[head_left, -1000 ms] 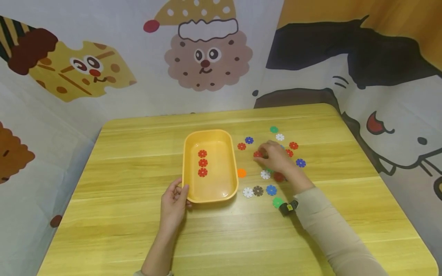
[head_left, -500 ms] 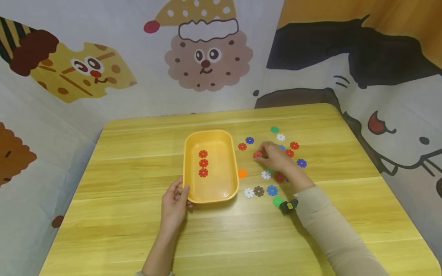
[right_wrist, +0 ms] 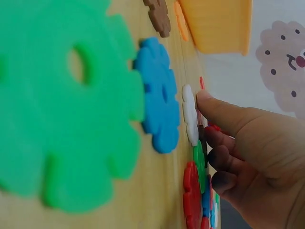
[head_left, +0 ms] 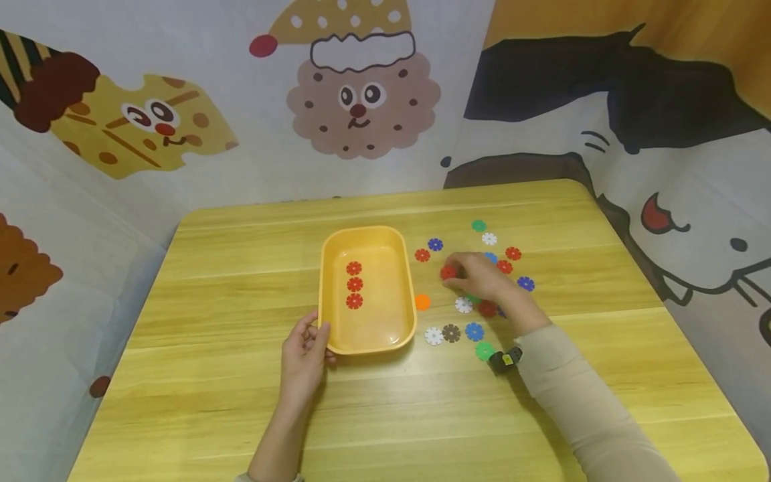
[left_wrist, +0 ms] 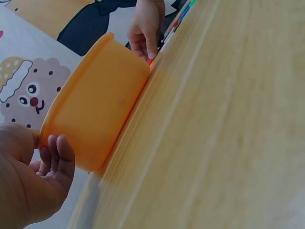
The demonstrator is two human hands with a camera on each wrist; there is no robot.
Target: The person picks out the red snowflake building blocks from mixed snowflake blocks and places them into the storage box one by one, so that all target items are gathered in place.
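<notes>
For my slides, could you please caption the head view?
Right hand pinches a red disc; left hand holds the yellow tray.

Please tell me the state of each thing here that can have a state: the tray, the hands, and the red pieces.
Yellow tray: upright on the table, open, holding three red pieces.
Three red pieces: lying flat in a row inside the tray.
Left hand: gripping the tray's near corner.
Right hand: fingertips pinching a red piece.
Red piece: at the right hand's fingertips, among the loose pieces.
Loose pieces: lying flat on the table.
</notes>
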